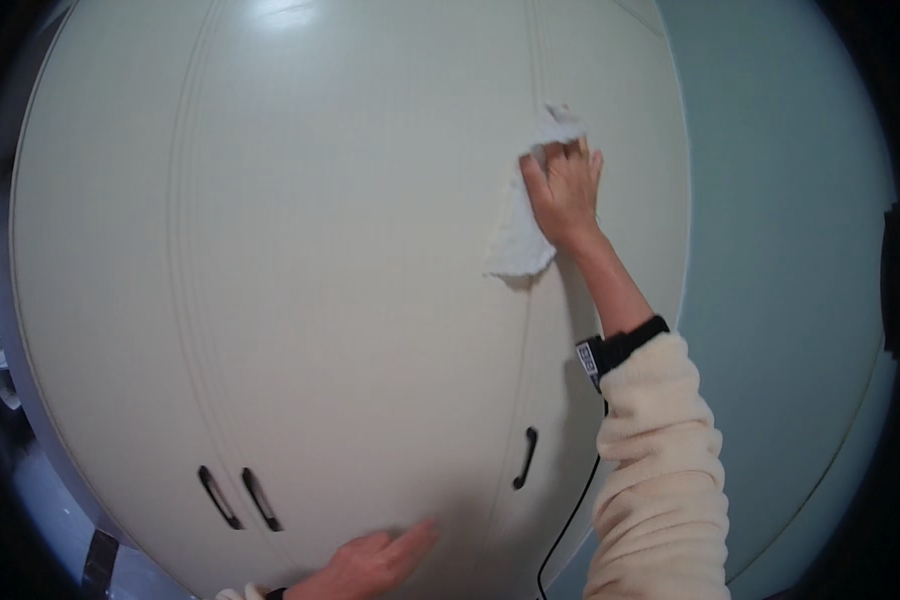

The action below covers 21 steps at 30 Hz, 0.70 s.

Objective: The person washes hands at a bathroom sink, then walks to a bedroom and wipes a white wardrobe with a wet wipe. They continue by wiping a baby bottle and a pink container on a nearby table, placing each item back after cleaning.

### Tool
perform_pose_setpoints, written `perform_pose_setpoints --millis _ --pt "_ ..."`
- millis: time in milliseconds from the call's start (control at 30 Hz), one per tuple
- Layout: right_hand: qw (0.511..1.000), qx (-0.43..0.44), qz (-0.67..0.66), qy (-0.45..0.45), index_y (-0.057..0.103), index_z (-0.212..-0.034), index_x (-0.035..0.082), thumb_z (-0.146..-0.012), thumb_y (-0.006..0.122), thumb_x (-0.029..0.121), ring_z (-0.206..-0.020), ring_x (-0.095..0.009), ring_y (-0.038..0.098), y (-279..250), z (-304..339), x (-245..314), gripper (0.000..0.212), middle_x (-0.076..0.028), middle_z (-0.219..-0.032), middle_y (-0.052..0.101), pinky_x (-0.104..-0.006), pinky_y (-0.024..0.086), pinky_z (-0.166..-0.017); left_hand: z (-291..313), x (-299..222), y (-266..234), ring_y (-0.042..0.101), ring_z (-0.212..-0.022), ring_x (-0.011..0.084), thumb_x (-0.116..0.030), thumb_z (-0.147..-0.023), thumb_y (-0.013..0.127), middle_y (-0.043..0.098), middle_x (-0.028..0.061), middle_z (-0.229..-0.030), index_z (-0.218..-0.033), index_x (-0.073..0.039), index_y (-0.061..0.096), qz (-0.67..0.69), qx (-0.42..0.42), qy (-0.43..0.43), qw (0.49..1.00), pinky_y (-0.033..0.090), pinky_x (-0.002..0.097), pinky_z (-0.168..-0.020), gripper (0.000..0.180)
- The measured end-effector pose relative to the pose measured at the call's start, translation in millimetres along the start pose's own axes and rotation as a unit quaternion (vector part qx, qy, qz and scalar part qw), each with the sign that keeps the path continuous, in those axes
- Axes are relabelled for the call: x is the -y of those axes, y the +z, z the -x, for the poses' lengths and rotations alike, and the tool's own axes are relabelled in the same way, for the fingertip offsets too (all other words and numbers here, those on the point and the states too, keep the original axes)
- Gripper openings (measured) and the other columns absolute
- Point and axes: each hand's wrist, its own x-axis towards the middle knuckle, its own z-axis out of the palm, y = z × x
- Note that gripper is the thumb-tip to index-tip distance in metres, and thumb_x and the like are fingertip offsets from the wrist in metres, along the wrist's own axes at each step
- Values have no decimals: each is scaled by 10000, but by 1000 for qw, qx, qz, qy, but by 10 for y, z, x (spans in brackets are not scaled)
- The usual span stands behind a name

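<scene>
My right hand (567, 195) is raised high and presses a white cloth (522, 240) against the pale cabinet door (370, 250). Part of the cloth sticks out above the fingers, and a longer flap hangs below on the left. The fingers bend over it. Low in the view, my left hand (372, 563) is near the door surface with its fingers stretched out and nothing in it; it is slightly blurred, and whether it touches the door I cannot tell.
Two black handles (220, 497) sit side by side at the lower left, and a single black handle (525, 458) at the lower right. A pale green wall (780, 250) stands to the right. From my right wristband (620, 347) a black cable (573, 515) hangs down.
</scene>
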Motion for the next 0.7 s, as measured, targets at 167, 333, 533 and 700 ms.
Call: perform_pose_setpoints --millis 167,333,533,700 --pt "997 -5 28 -74 538 -1268 27 -917 442 505 -1429 -321 193 46 -619 -430 601 -128 -1483 332 -648 127 -1082 -880 -319 832 513 -542 196 -24 -792 588 487 109 -1377 -1245 -10 566 -12 62 -30 998 492 288 -492 454" --pt "989 -45 103 -92 461 -1377 95 -929 391 562 -1432 -283 224 73 -1034 -1103 650 -100 -1485 350 -666 135 -1078 -1403 -405 1178 488 -540 144 -66 -737 594 471 99 -1417 -1275 -73 569 -246 180 -34 952 462 268 -411 538" --pt "982 -17 101 157 395 -1436 162 -936 297 632 -1431 -307 212 -155 -1108 -2383 693 -122 -1513 322 -661 145 -1078 -1562 -319 1212 445 -519 133 -45 -699 571 448 99 -1447 -1299 -36 541 -229 173 -119 951 411 238 -376 601" --pt "941 -21 177 287 442 -1411 131 -926 277 659 -1427 -363 173 -212 -1153 -2799 735 -177 -1497 323 -648 115 -1090 -1495 -246 1103 436 -500 133 -54 -703 574 427 107 -1466 -1302 -35 540 -238 190 -113 946 421 236 -380 600"
